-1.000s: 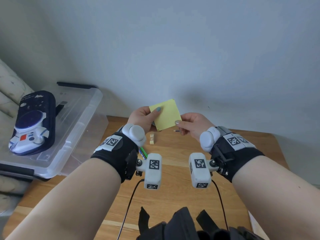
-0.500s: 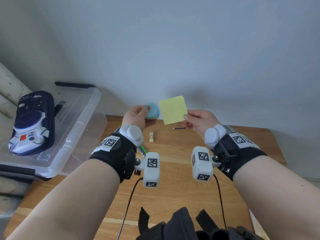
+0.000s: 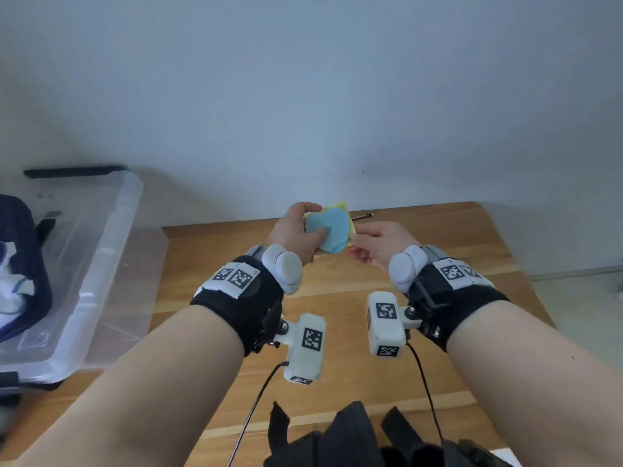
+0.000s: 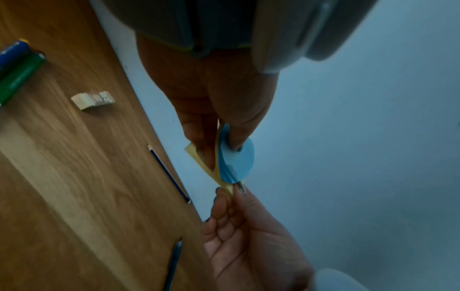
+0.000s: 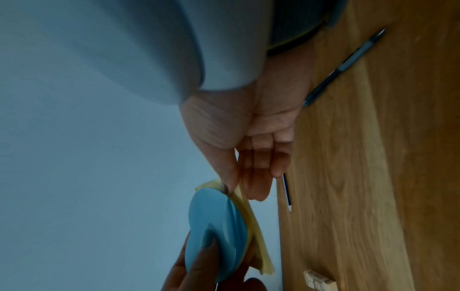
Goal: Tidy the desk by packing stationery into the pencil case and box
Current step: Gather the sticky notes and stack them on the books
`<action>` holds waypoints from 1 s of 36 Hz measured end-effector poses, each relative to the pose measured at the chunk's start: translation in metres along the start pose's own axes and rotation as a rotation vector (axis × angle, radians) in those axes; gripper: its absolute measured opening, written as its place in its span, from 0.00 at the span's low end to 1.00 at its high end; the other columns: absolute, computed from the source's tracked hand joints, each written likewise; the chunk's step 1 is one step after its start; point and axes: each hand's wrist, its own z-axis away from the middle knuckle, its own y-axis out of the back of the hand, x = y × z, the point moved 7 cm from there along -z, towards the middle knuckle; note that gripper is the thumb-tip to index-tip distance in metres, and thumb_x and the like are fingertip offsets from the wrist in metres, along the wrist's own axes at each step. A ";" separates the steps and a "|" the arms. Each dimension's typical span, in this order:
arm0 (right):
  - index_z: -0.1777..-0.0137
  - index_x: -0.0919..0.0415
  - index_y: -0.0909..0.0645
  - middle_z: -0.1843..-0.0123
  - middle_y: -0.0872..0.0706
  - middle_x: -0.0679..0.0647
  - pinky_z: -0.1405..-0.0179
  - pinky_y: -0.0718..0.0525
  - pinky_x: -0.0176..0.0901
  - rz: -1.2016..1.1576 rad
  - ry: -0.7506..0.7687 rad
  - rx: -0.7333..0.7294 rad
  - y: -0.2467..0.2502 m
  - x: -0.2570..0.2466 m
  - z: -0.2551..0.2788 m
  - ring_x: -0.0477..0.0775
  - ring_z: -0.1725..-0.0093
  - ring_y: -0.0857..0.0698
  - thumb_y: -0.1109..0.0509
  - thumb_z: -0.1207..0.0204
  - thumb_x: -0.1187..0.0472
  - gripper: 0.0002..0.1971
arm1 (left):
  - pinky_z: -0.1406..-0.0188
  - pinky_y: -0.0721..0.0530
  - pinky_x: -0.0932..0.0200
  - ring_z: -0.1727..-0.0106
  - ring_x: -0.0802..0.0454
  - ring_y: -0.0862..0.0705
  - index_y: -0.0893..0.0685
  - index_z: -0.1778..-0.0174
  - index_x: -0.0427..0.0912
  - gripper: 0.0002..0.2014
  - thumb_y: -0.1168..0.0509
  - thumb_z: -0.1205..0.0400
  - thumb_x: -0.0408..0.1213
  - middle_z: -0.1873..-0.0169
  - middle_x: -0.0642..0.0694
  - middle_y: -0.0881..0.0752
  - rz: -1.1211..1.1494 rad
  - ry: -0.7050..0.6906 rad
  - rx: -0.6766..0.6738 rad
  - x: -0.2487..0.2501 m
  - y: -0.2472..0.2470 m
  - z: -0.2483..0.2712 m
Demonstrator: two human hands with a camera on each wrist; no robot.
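My left hand (image 3: 317, 220) pinches a blue heart-shaped sticky-note pad (image 3: 329, 230), thumb on its face, above the desk's far edge. A yellow sticky-note pad (image 3: 343, 207) lies against the back of the blue one. My right hand (image 3: 354, 245) pinches the yellow pad's lower corner (image 4: 230, 188). In the right wrist view the blue pad (image 5: 214, 226) covers most of the yellow pad (image 5: 257, 236). The navy astronaut pencil case (image 3: 20, 264) lies on the clear plastic box (image 3: 101, 251) at the left.
On the wooden desk (image 3: 472, 251) lie an eraser (image 4: 93, 99), a blue marker (image 4: 12, 51), a green marker (image 4: 19, 76), a pencil (image 4: 169, 173) by the wall and a pen (image 5: 346, 65). A black bag (image 3: 337, 439) sits at the near edge.
The yellow pad in my right hand and the blue pad in my left were apart; now they are pressed together, blue in front. Both hands have lowered slightly.
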 end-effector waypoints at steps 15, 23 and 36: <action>0.47 0.69 0.19 0.71 0.13 0.58 0.63 0.17 0.43 -0.088 -0.084 -0.197 -0.090 -0.045 -0.010 0.50 0.73 0.13 0.35 0.21 0.72 0.06 | 0.57 0.10 0.41 0.58 0.40 0.10 0.22 0.45 0.50 0.15 0.28 0.24 0.44 0.52 0.41 0.12 0.196 0.111 0.204 -0.042 0.095 0.013; 0.44 0.65 0.21 0.46 0.13 0.65 0.46 0.16 0.53 0.045 -0.232 -0.193 -0.165 -0.077 -0.031 0.63 0.54 0.13 0.29 0.23 0.55 0.14 | 0.64 0.10 0.47 0.64 0.44 0.12 0.23 0.49 0.50 0.12 0.27 0.23 0.40 0.54 0.45 0.12 0.214 0.077 0.282 -0.054 0.160 0.014; 0.54 0.63 0.19 0.69 0.13 0.53 0.47 0.17 0.46 0.260 -0.126 -0.475 -0.332 -0.109 -0.073 0.53 0.60 0.14 0.30 0.23 0.68 0.02 | 0.72 0.13 0.57 0.69 0.49 0.15 0.23 0.41 0.49 0.21 0.24 0.26 0.37 0.61 0.44 0.13 0.351 0.248 0.368 -0.138 0.304 0.014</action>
